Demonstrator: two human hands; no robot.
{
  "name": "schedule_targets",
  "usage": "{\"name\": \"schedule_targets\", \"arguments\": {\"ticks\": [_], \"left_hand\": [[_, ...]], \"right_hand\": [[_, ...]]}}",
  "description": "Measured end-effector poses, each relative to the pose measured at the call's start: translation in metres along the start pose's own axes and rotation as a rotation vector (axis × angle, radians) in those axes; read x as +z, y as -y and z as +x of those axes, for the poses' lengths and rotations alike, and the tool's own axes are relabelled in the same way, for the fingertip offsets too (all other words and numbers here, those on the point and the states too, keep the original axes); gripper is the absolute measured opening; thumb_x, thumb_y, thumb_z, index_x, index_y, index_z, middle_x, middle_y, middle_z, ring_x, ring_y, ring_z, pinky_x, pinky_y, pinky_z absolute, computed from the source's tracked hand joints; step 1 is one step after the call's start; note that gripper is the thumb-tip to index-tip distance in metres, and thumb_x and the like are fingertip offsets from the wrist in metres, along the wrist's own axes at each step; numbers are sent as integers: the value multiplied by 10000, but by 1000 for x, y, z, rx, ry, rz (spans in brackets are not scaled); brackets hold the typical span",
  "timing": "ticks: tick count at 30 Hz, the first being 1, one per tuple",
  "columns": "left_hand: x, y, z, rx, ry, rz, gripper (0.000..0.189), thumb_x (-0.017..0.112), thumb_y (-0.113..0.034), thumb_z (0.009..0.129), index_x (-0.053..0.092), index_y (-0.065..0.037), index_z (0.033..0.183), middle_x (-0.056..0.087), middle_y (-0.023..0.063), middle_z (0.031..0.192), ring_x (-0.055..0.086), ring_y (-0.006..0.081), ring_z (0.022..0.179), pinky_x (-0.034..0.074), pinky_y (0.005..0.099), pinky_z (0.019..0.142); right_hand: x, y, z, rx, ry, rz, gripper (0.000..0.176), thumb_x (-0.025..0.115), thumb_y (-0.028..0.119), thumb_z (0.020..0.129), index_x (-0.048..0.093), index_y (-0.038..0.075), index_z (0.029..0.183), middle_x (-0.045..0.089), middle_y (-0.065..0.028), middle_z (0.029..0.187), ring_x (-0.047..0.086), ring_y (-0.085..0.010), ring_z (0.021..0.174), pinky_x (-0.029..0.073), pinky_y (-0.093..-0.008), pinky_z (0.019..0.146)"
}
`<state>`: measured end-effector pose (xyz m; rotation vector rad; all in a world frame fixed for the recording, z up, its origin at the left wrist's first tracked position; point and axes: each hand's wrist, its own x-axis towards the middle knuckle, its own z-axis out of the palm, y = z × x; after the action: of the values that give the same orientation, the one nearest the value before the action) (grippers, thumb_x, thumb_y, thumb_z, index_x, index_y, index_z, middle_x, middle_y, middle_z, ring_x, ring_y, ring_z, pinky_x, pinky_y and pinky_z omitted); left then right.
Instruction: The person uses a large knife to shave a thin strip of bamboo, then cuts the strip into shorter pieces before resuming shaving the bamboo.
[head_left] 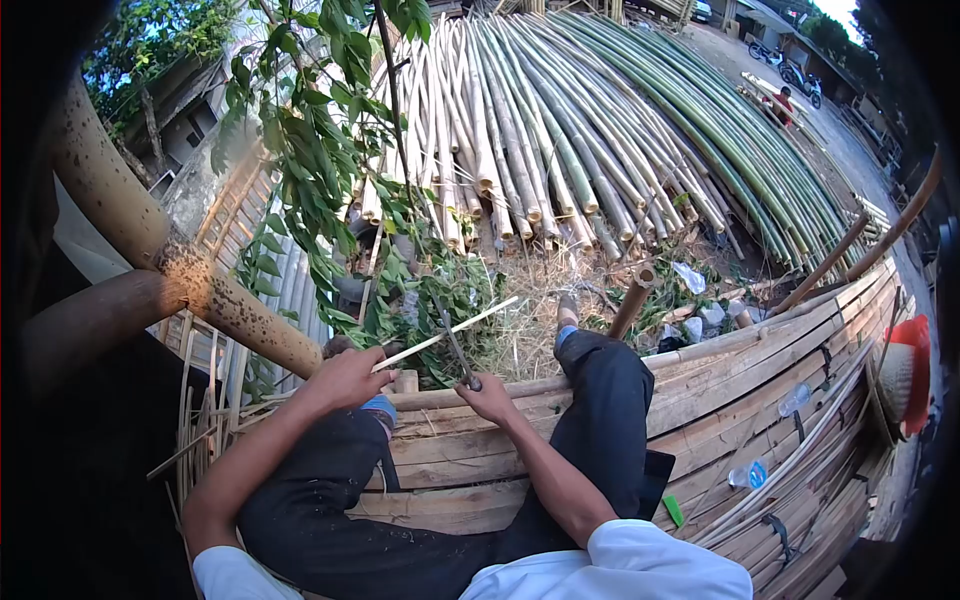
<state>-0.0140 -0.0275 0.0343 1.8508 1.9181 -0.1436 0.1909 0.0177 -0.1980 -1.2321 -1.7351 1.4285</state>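
Beyond the slatted platform (465, 470): long bamboo poles (560, 130) lie side by side, pale on the left, greener on the right; leafy branches (310, 150) hang in front of their left part
Platform, right side: two plastic bottles (748, 474) lie on the slats; a green object (673, 511) is near the right knee
Left hand (350, 379): fingers curled nearly shut, pinching the lower end of the pale strip (487, 314)
Right hand (489, 397): fingers closed around the handle of the knife (461, 357), blade pointing up and away
Pale strip: slants up to the right between the knees, crossing the blade; whether they touch, cannot tell
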Motion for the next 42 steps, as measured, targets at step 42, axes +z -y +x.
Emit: {"name": "schedule_targets", "arguments": {"ticks": [42], "left_hand": [[6,-2,1,55,-16,-192,296,422,-271,983,525,4,939,561,251,722,554,455,746,393,505,651]], "right_hand": [[-43,7,18,207,-198,-112,313,589,309,779,617,9,696,600,-209,637,582,-413,641,445,-475,631]]}}
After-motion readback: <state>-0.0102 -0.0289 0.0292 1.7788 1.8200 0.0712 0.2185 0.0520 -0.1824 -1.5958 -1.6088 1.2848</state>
